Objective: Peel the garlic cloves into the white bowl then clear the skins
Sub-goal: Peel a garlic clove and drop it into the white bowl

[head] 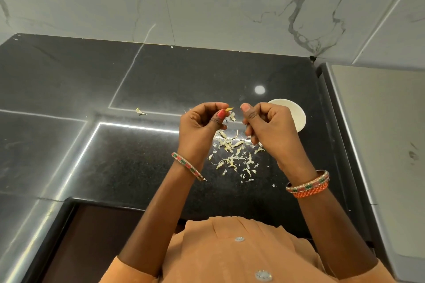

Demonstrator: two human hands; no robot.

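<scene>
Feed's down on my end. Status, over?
Left hand pinches a garlic clove; right hand curled, contents hidden. Skins piled on counter beneath hands. White bowl behind right hand, unobstructed.

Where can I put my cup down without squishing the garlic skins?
The black counter left of the left hand is bare except one stray skin. It is crowded under both hands: the skin pile sits there, with the white bowl behind the right hand.

Orange top (230,255), beaded bangles (307,185), red nails (222,113)
</scene>
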